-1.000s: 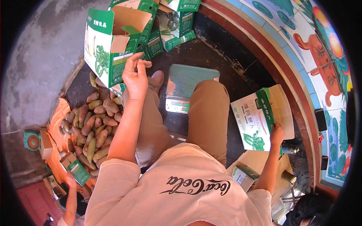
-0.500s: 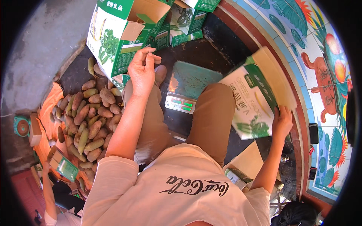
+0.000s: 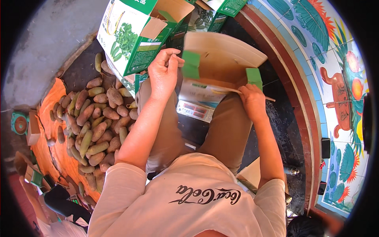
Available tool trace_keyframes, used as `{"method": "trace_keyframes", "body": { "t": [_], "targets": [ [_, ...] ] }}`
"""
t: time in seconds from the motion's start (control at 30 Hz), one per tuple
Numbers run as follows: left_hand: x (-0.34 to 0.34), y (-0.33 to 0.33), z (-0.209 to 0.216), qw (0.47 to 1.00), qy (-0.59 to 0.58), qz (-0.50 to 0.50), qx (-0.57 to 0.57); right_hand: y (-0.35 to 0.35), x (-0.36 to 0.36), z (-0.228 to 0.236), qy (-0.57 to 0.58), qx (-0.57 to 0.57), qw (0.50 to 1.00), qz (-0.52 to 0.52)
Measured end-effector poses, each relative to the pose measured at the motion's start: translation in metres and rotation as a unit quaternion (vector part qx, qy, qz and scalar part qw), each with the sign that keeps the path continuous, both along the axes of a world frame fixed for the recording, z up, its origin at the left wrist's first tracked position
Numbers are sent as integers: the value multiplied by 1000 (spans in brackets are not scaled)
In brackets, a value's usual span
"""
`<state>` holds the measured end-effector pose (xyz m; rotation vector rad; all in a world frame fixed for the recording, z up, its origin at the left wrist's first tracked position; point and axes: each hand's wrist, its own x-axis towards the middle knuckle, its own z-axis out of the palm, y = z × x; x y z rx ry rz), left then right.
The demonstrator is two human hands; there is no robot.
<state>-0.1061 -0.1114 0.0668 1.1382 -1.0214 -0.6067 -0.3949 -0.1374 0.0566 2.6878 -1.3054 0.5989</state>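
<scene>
An opened cardboard box (image 3: 225, 59), brown inside with small green side flaps, stands tilted over the digital scale (image 3: 192, 110) between my knees. My right hand (image 3: 252, 100) grips the near flap of this box, fingers closed on its edge. The box hides most of the scale's plate; only the front panel with its lit red display shows. My left hand (image 3: 164, 73) hangs to the left of the box with its fingers curled and thumb pressed in, and nothing shows in it. Beside it stands a white and green printed carton (image 3: 128, 35) with its top flaps open.
To my left, a heap of radish-like roots (image 3: 96, 122), reddish-brown and green, lies on an orange sheet (image 3: 43, 148). More green cartons (image 3: 233, 7) stand at the far side. A tiled wall (image 3: 339, 79) curves along the right. At the lower left another person's arm (image 3: 35, 197) shows.
My right hand has brought the box from the right side over onto the scale, turning its open side toward me. The scale's display went from green to red. My left hand stays curled.
</scene>
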Motion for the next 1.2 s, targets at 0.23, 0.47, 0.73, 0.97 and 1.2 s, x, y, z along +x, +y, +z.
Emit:
{"method": "trace_keyframes", "body": {
  "t": [0.23, 0.47, 0.73, 0.97, 1.2],
  "targets": [
    [4, -3, -7, 1000, -15, -15, 14, 5, -6, -4, 93, -3, 996, -14],
    [-3, -7, -6, 1000, -7, -24, 6, 7, 3, -2, 192, 16, 980, -57],
    [-13, -14, -19, 997, -16, -69, -13, 3, 14, 1, 240, 98, 960, -102],
    [-21, -18, -16, 993, 47, -101, -32, 1, 19, -6, 236, 152, 951, -131],
    [-25, -20, -19, 994, 46, -96, -16, -12, 21, -12, 233, 165, 953, -104]
  ]
}}
